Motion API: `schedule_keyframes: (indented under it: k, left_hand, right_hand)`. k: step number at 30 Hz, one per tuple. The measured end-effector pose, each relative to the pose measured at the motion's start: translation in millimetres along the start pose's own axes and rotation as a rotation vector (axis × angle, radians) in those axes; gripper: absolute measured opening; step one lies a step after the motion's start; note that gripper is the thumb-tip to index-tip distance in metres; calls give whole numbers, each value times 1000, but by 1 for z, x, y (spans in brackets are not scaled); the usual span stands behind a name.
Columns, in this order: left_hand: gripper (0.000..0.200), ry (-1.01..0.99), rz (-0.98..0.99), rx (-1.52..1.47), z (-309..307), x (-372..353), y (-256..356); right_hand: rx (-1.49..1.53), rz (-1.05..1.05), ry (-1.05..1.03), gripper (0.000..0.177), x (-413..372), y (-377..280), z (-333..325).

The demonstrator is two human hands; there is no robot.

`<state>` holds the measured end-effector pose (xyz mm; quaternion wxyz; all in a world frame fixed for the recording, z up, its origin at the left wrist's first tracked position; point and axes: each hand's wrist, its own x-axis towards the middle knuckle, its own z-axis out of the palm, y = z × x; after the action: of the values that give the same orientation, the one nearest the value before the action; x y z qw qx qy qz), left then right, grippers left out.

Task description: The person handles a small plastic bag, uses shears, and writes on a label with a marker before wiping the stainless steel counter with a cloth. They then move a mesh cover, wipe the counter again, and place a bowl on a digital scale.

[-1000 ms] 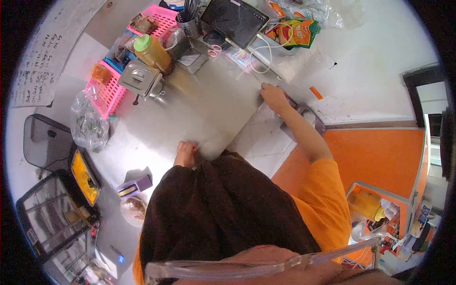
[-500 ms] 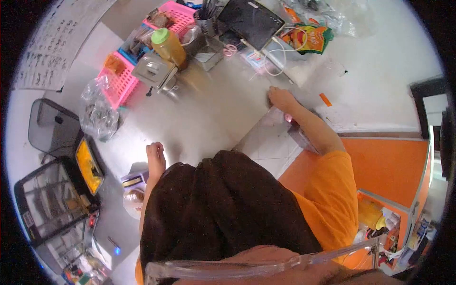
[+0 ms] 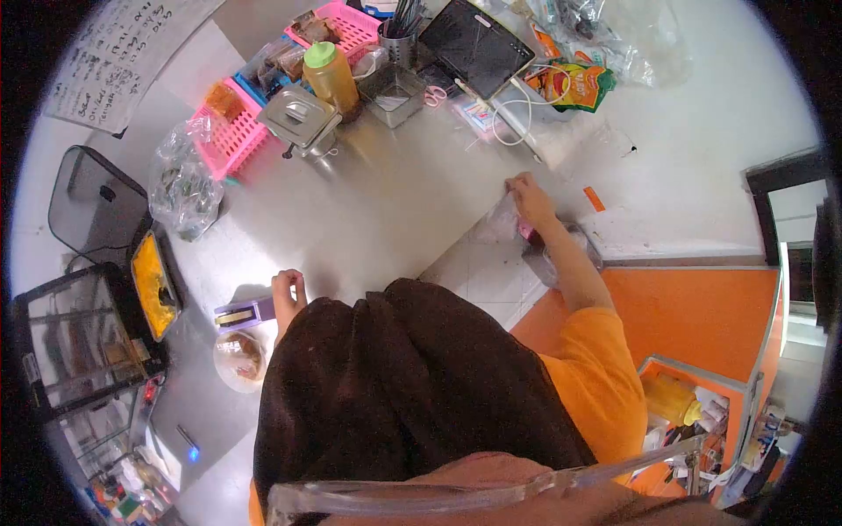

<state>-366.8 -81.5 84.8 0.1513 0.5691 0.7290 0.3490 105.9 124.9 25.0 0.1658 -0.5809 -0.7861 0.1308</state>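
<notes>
Pinching right hand [image 3: 531,202]: narrow on clear plastic [image 3: 503,216], likely for steadying.
Left hand [image 3: 288,294]: curled near purple box [image 3: 261,310]; contents unclear.

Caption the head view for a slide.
Bare left hand and right hand at grey metal worktop, pink plastic baskets and green-capped plastic bottle beyond.

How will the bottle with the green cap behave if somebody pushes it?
The green-capped bottle would probably tip if pushed near the top, as it stands tall and narrow. The yellow-brown contents seen through its wall suggest some weight. If it falls, its round body may roll.
</notes>
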Motion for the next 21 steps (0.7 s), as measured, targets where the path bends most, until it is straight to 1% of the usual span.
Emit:
schedule_keyframes:
  k: [1, 4, 7, 10, 12, 15, 16, 19, 21]
  left_hand:
    - [6, 6, -5, -2, -3, -3, 3]
    - [6, 3, -1, -2, -12, -13, 9]
    - [6, 11, 30, -30, -13, -31, 3]
    - [6, -15, 2, -33, -13, -51, -4]
    - [6, -36, -4, -27, -14, -65, -2]
    - [6, -122, 91, 13, -20, -74, -10]
    - [6, -116, 35, 4, -21, -79, -7]
    - [6, -40, 11, -6, -24, -88, -1]
    - [6, 13, -12, 19, -25, -96, 0]
  right_hand:
    - [-19, 8, -3, 19, -2, -8, 2]
    - [-151, 142, -12, 22, -4, -30, 2]
    - [-152, 148, 56, 23, -4, -28, 16]
    - [-192, 134, 89, 21, -5, -29, 21]
    - [-163, 104, 121, 18, -9, -28, 21]
    - [-202, 31, 149, 14, -6, -15, 25]
    - [-231, -2, 143, 13, -9, -8, 27]
    - [-73, -156, 213, 9, -23, 3, 25]
    - [23, -163, 286, 7, -23, 3, 19]
